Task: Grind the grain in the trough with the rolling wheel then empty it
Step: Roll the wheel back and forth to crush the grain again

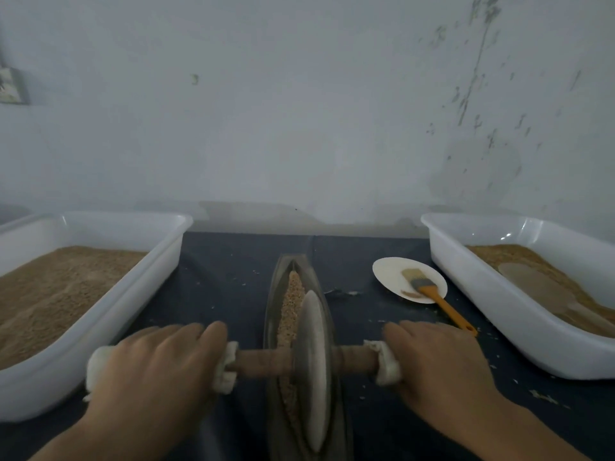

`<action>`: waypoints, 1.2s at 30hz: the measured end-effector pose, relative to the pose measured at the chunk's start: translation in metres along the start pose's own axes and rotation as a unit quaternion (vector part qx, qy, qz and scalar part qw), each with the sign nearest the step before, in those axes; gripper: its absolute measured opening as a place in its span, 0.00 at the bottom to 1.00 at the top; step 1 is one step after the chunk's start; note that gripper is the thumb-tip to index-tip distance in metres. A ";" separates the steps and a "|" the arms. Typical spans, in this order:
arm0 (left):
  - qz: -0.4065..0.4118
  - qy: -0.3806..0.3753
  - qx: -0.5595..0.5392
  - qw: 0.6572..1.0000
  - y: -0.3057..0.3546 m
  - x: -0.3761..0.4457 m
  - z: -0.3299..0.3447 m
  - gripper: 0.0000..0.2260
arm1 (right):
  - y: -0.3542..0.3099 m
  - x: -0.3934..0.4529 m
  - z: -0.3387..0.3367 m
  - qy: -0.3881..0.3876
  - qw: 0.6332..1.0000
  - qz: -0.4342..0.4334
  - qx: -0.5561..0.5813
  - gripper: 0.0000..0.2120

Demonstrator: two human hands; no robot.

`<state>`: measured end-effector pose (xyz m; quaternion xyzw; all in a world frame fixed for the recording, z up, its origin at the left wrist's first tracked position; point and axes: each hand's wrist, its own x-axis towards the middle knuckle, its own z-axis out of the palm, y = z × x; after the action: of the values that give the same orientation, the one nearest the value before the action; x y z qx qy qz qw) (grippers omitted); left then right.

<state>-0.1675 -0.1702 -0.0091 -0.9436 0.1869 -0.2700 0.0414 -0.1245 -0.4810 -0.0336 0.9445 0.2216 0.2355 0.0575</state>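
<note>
Against pale wall (pixel 299 111), dark tabletop (pixel 226 281).

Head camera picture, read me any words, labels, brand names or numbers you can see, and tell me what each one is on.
None can be read.
Left tub, right tub, plate, brush, trough and wheel: no print shows.
Object on the wall at far left: too blurred to tell whether it carries text.
</note>
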 end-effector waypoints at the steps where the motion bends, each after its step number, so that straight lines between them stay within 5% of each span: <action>1: -0.008 -0.045 0.014 0.999 0.000 0.008 0.003 0.20 | 0.001 0.005 0.007 -0.003 1.000 0.004 -0.003 0.29; 6: -0.107 -0.073 0.084 0.988 -0.021 0.066 0.052 0.14 | 0.010 0.065 0.043 0.006 0.997 0.070 0.013 0.12; 13: -0.169 -0.055 0.059 0.982 -0.044 0.103 0.087 0.12 | 0.007 0.126 0.042 0.019 0.993 0.093 -0.064 0.07; 20: -0.143 -0.113 0.015 0.983 -0.011 0.022 0.041 0.13 | -0.012 0.045 -0.007 0.005 1.000 0.024 0.003 0.16; 22: -0.119 -0.072 0.013 0.990 -0.003 0.005 0.020 0.12 | -0.013 0.018 -0.020 0.049 0.998 0.013 0.034 0.21; 25: -0.091 -0.114 0.033 0.989 0.002 -0.007 0.000 0.06 | -0.012 0.005 -0.027 -0.009 1.000 0.016 0.022 0.24; 28: -0.117 -0.158 0.036 0.980 0.004 0.011 0.003 0.09 | -0.008 0.015 -0.006 -0.080 0.996 0.040 0.000 0.16; 36: -0.161 -0.066 0.080 0.982 -0.037 0.094 0.072 0.11 | 0.011 0.114 0.042 0.001 0.995 0.096 -0.018 0.09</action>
<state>-0.0438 -0.1725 -0.0173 -0.9708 0.0076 -0.2241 0.0848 -0.0097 -0.4403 -0.0205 0.9600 0.1259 0.2447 0.0510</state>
